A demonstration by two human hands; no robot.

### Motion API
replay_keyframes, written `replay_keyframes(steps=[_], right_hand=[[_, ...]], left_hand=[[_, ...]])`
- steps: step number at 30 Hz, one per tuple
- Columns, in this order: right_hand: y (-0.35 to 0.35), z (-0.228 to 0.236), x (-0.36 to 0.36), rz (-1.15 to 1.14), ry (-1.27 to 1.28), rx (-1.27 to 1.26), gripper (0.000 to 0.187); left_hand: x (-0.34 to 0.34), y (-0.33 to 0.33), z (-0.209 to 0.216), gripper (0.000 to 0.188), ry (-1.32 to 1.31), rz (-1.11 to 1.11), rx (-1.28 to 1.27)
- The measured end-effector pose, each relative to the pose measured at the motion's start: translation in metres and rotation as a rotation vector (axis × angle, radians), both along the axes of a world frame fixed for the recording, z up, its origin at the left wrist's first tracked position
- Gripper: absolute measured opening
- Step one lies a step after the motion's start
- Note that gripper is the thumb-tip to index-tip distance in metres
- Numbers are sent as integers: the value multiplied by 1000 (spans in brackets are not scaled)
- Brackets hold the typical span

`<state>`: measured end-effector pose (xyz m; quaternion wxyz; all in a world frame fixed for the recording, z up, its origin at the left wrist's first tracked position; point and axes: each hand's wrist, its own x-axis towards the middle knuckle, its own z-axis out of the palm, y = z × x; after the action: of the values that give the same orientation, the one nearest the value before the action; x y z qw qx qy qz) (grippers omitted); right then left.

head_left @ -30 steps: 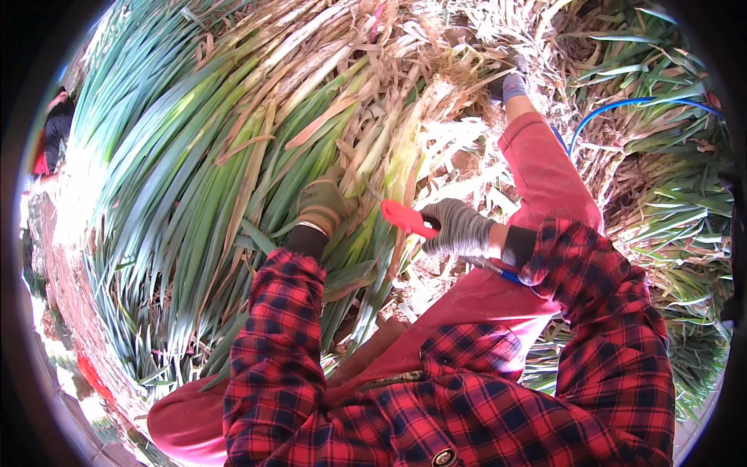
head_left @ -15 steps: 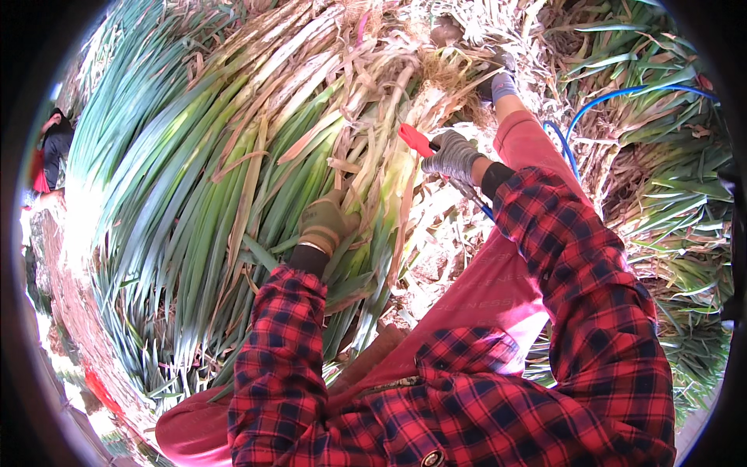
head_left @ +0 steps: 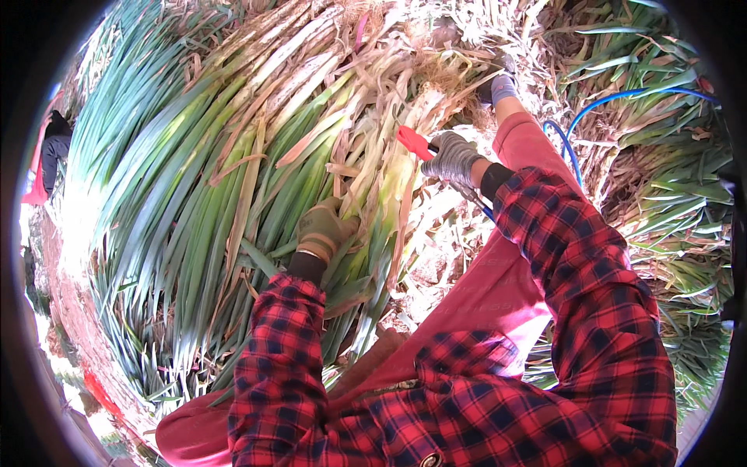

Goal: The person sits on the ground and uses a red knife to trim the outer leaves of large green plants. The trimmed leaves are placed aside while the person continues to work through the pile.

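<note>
Head view has the gloved left hand [head_left: 323, 228] laid on long green-leaved stalks [head_left: 206, 183], which spread from under it out to its left and ahead of it; its fingers bend in among them, but I cannot tell whether they grip any. Ahead and to the right of that hand, the gloved right hand [head_left: 454, 159] is closed around a red-tipped tool [head_left: 413, 142], whose red end points left over the stalks. Pale dry leaves [head_left: 438, 245] lie below the right hand, and a blue hose [head_left: 603, 101] curves to its right.
</note>
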<state>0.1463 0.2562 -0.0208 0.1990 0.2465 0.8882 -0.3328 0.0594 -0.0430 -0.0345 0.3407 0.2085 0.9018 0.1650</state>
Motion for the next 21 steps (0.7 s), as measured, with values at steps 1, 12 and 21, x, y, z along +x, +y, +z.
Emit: replay_keyframes(steps=[1,12,21], right_hand=[[7,-6,-4,2,16,39,51],[49,-11,-21,-83,37,79,61],[9,32,24,-83,193,-164,44]], left_hand=[[1,0,-2,57,-5,0,24],[33,-5,-1,46,46,-130,123],[11,-5,11,37,216,-275,152]])
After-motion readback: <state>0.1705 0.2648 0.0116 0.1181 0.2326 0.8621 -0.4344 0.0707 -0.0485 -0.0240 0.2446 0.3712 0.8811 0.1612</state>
